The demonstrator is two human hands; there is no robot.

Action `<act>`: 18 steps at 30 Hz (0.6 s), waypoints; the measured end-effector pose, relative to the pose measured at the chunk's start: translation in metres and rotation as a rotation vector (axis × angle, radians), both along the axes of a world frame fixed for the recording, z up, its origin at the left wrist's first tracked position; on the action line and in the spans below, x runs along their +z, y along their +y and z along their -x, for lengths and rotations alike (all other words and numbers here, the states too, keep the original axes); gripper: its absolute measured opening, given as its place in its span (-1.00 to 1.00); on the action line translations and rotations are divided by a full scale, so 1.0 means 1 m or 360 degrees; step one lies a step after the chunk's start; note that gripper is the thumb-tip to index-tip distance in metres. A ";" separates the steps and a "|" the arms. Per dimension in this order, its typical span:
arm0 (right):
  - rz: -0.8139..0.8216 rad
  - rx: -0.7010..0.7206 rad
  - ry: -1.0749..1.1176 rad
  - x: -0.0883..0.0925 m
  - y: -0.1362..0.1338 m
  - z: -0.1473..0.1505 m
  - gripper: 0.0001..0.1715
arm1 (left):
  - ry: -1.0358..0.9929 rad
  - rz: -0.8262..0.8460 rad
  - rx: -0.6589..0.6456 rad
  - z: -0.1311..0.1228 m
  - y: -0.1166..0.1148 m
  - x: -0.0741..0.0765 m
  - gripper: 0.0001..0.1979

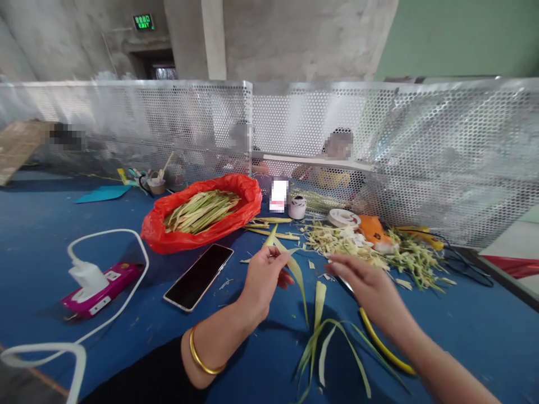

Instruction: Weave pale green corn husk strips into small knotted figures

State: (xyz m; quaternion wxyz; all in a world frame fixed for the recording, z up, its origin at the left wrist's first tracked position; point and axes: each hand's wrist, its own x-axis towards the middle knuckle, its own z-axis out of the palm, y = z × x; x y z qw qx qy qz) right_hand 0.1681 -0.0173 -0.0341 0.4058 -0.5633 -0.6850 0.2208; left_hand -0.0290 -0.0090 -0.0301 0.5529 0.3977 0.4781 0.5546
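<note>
My left hand (265,275) is closed in a pinch on a long pale-green leaf strip (298,278), which hangs down to the right of the fingers. A pointed end of leaf stands up above the knuckles. My right hand (364,283) is held apart from it, fingers stretched out, with nothing seen in them. Partly hidden under the right hand lies a tool with a metal part and a curved yellow handle (381,342). Between my forearms, several loose leaf strips (315,336) lie on the blue table (269,365).
A red plastic bag (202,238) holds leaf bundles (206,210). Near it are a phone (200,276) and a purple power strip (103,289) with a white cable. Leaf scraps (337,238) lie by a tape roll (344,217) and jar (297,207). Perforated metal panels (311,120) stand behind.
</note>
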 end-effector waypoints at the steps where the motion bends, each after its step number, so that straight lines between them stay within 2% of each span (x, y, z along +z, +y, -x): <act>1: 0.0106 0.0176 0.0176 -0.002 -0.006 0.016 -0.67 | -0.0001 -0.0010 -0.0027 -0.001 -0.001 0.000 -0.78; 3: 0.0234 0.0414 0.0331 -0.006 -0.017 0.042 -0.75 | 0.0010 -0.0039 -0.0057 -0.001 -0.002 -0.001 -0.78; 5: 0.0304 0.0387 0.0278 -0.009 -0.024 0.052 -0.67 | 0.0018 -0.0072 -0.0040 0.000 0.000 -0.003 -0.76; 7: 0.0384 0.0339 0.0251 -0.011 -0.026 0.049 -0.61 | -0.0004 -0.0089 0.0026 0.003 0.005 -0.005 -0.75; 11: 0.0490 0.0291 0.0293 -0.011 -0.023 0.034 -0.67 | -0.0081 -0.0071 0.0111 0.007 0.012 -0.008 -0.75; 15: 0.0451 0.0249 0.0257 -0.011 -0.023 0.037 -0.67 | -0.0352 0.0086 -0.0210 0.003 0.006 -0.008 -0.78; 16: 0.0439 0.0262 0.0222 -0.011 -0.024 0.040 -0.67 | -0.0358 0.0103 -0.0266 0.002 0.005 -0.008 -0.76; 18: 0.0466 0.0322 0.0144 -0.011 -0.026 0.043 -0.67 | -0.0172 0.0039 -0.0227 0.003 0.005 -0.006 -0.74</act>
